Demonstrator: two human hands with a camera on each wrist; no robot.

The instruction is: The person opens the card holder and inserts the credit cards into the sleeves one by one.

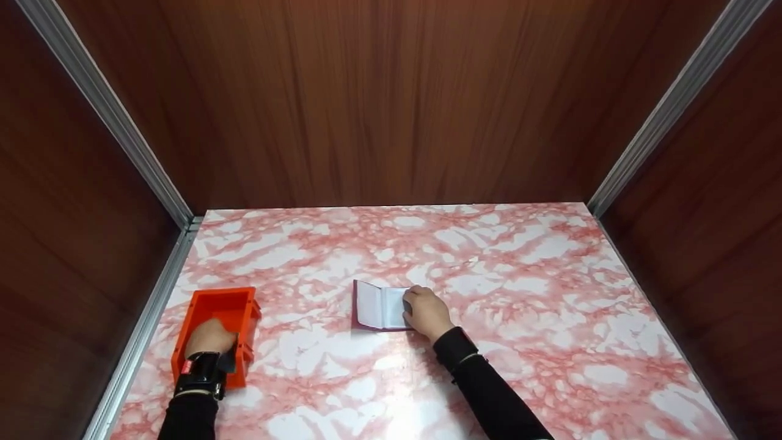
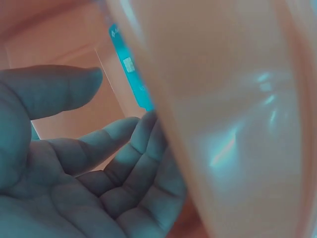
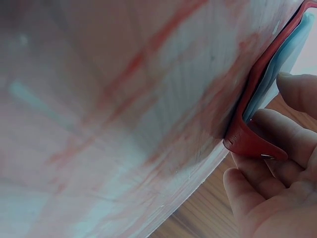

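Observation:
In the head view my left hand [image 1: 209, 340] reaches down into an orange plastic bin [image 1: 223, 292]. The left wrist view shows this hand [image 2: 89, 168] with its thumb apart from the loosely bent fingers. A thin blue card [image 2: 130, 67] stands tilted along the bin wall [image 2: 223, 119], its lower end right at the fingertips. My right hand [image 1: 429, 313] grips the right side of a red-covered card holder [image 1: 370, 305], which lies spread on the table with its left cover raised. Close up, the right fingers [image 3: 292, 136] lie around the red cover [image 3: 250, 141].
The tabletop [image 1: 501, 263] has a red and white marbled pattern. Dark wood panels [image 1: 379, 104] enclose it at the back and both sides, with metal rails [image 1: 116, 122] at the corners. The bin stands near the left rail.

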